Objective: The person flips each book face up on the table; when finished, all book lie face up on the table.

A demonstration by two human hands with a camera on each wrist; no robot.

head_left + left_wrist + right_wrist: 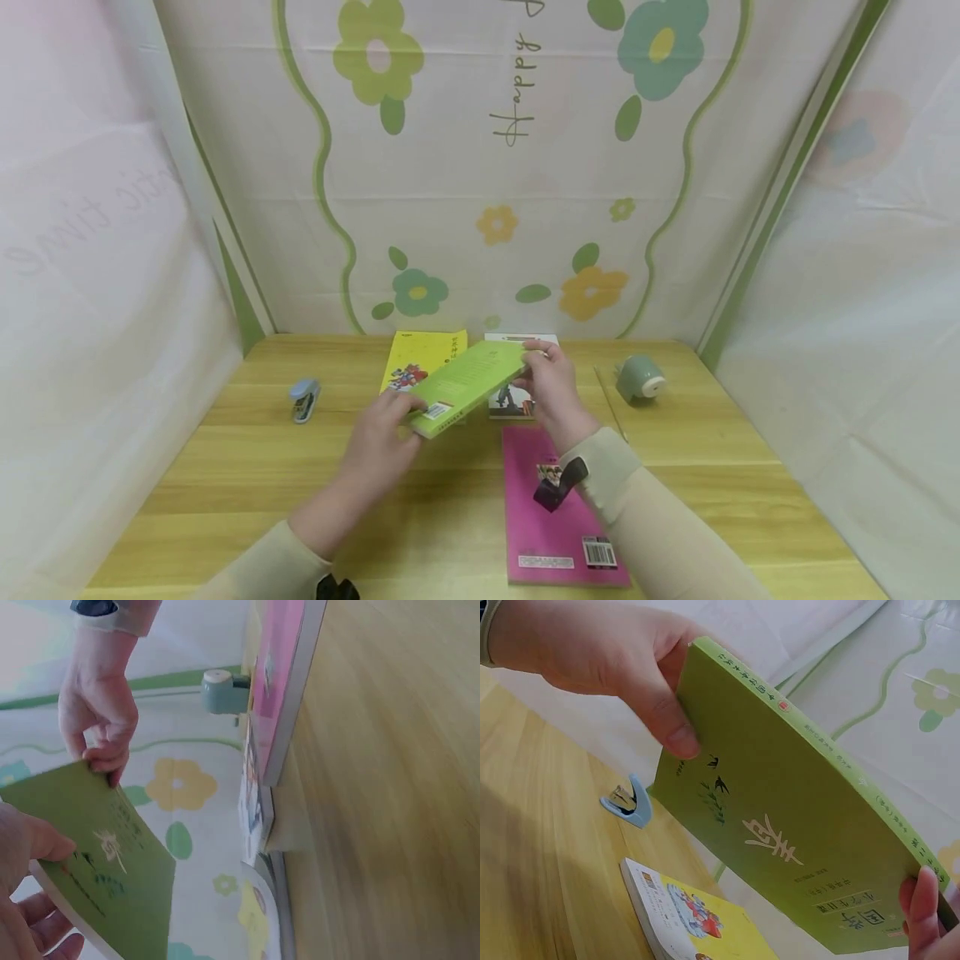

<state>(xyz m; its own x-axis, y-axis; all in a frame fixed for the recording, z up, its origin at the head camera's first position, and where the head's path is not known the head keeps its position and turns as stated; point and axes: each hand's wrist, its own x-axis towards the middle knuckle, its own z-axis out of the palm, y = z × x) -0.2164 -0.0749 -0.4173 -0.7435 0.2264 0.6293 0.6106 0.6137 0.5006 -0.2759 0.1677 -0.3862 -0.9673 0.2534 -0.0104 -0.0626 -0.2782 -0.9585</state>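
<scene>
1. Left hand [381,440]: fingers pinching the barcode end of a light-green paperback book [471,377], thumb on front cover.
2. Right hand [553,390]: fingers gripping the opposite end.
3. Book: tilted, held up off the wood-grain desk [420,525], barcode side up.
4. Step, my read: two-handed mid-air handling, placing not yet done. Direction of travel: can't tell.
5. Next move probably calls for levelling, a firm hold on both ends, then lowering without knocking books below.
6. Beyond it: bright-yellow illustrated book [420,362] and white picture-cover book [508,408], both partly hidden.
7. Nearer the person: magenta book [543,525], flat, below right forearm.
8. Outer: pale-blue stapler [303,400] left; thin stick [612,405] and grey-green rounded gadget [637,379] right.
</scene>
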